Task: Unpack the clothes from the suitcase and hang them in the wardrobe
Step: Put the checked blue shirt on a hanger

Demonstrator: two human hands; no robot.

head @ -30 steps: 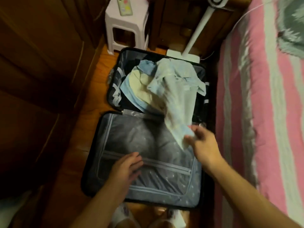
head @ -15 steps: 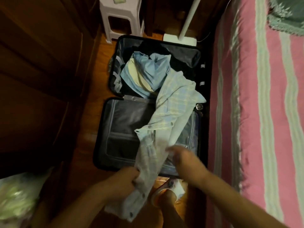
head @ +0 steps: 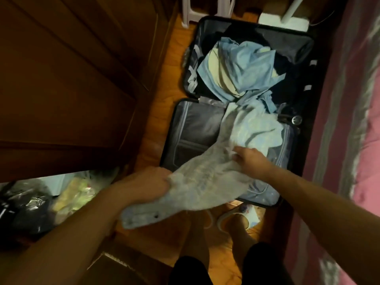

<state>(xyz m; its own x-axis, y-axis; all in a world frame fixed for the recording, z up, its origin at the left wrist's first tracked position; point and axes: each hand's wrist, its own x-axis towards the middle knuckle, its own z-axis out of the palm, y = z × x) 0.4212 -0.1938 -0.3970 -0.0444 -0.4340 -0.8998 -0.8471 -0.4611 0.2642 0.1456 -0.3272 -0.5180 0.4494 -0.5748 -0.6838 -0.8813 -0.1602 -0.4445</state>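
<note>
Head view, open suitcase [head: 191, 128] on wooden floor [head: 164, 83], bed [head: 349, 120] beside

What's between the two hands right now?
In the head view, the pale checked shirt spans the gap: the left hand grips one end, the right hand pinches it further along, over the open suitcase.

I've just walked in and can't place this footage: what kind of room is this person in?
Most likely a bedroom. A bed with a pink striped cover runs along one side, dark wooden wardrobe doors face it, and an open suitcase of clothes lies on the wooden floor between them.
</note>
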